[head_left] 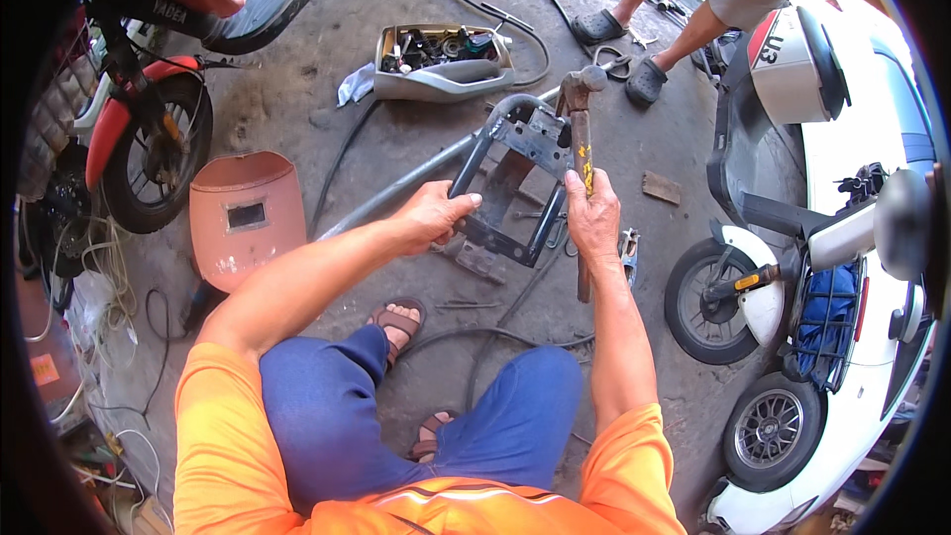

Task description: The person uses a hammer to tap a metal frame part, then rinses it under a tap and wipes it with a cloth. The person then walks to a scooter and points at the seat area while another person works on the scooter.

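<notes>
My left hand (pixel 436 215) is wrapped round the left side of a dark metal frame (pixel 469 166), a bent-tube piece with a drilled plate across its far end. My right hand (pixel 594 213) grips the worn handle of a hammer (pixel 581 139), with yellow marks on the shaft. The hammer's head is raised at the frame's far right corner; whether it touches the metal I cannot tell. Beneath the frame, a long grey pipe (pixel 396 181) runs slantwise over the floor. Several small metal pieces lie under and beside the frame.
A brown welding mask (pixel 248 253) rests on the left. Beyond the frame sits a grey bin (pixel 436 82) of tools and parts. Black cables (pixel 342 154) snake over the floor. Another person's clogs (pixel 647 82) are at far right. Scooters and a white car (pixel 862 376) flank the space.
</notes>
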A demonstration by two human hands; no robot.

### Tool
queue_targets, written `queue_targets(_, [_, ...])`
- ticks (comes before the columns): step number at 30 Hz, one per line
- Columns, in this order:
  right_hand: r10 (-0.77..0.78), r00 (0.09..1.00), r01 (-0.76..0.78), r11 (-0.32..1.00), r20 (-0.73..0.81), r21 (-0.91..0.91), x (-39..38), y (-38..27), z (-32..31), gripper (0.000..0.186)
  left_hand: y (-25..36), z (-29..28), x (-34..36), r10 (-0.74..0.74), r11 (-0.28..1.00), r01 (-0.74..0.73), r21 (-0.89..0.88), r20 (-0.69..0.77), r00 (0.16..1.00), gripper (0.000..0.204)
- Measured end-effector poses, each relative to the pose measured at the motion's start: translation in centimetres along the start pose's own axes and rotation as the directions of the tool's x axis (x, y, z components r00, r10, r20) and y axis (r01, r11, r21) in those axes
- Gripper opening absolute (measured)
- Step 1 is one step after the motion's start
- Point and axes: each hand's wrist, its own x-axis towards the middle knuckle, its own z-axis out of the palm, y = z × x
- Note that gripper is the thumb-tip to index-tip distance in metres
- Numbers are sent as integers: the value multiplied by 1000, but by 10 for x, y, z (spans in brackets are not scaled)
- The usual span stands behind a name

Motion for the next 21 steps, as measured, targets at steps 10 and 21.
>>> queue_targets(10, [-12,1000,13,998,-13,54,1,-2,3,29,-5,1,3,-38,999,38,-10,1,999,23])
queue_targets(21, [-32,999,36,995,-44,96,7,-3,3,34,-3,0,2,-94,995,94,-15,26,995,21])
